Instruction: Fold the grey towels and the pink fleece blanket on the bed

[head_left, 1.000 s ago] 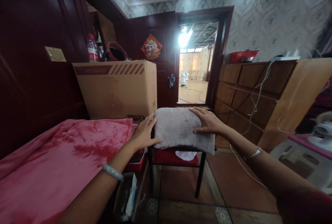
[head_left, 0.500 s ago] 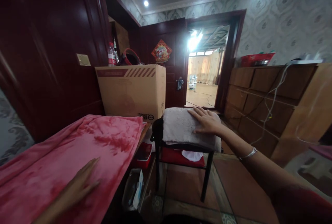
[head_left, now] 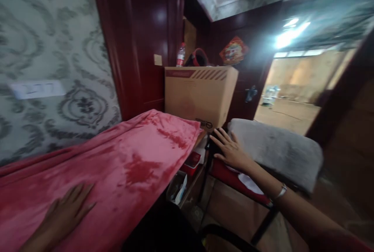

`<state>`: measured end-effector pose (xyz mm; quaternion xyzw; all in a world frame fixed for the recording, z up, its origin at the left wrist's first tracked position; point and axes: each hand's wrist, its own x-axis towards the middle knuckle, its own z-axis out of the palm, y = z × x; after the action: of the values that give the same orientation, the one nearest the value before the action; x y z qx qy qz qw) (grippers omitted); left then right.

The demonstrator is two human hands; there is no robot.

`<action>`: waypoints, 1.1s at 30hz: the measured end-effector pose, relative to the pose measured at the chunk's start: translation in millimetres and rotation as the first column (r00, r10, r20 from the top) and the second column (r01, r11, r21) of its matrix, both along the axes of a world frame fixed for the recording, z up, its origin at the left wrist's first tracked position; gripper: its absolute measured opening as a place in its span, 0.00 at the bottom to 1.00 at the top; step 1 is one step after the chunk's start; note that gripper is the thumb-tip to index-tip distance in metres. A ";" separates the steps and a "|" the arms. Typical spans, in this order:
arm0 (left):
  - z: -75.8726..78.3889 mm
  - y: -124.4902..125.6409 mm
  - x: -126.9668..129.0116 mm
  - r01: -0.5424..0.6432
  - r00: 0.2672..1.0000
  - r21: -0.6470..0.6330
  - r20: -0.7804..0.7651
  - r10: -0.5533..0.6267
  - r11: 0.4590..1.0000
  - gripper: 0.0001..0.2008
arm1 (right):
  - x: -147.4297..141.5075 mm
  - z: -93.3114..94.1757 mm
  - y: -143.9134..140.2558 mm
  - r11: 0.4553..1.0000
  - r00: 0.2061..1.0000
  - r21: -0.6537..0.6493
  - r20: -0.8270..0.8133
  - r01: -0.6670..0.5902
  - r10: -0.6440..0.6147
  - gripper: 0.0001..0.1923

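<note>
Pink blanket (head_left: 113, 166) runs near left to far right beneath your nearer, unclosed left hand (head_left: 66, 211) (right hand (head_left: 230, 151) spread, near grey cloth (head_left: 274, 148)).

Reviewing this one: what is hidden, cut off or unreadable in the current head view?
All in the head view:
Surface under the pink blanket: covered by the blanket itself.
Exact number on the wall label: blurred.
Palm of the right hand: hidden by the hand's back.
Left arm: mostly cut off by the bottom edge.
</note>
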<state>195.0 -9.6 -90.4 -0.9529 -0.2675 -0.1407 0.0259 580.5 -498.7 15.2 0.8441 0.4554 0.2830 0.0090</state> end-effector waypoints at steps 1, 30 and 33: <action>4.0 -8.1 -11.2 -0.038 0.999 0.010 -0.009 0.038 0.999 0.28 | -2.6 -6.1 13.2 1.000 0.999 -0.006 -0.013 -0.029 0.029 0.36; 16.9 -70.4 -42.6 -0.310 0.951 -0.066 -0.030 0.308 0.949 0.29 | -132.1 -131.3 269.3 0.874 0.794 -0.047 -0.444 -0.484 0.416 0.29; 18.6 -73.2 -42.8 -0.346 0.938 -0.085 -0.032 0.344 0.934 0.31 | -130.8 -137.1 268.9 0.878 0.798 -0.043 -0.440 -0.477 0.412 0.30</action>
<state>152.2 -82.8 -71.8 -0.8925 -0.4363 -0.1138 0.0099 449.7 -229.7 -121.9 0.7506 0.6522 0.0542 -0.0913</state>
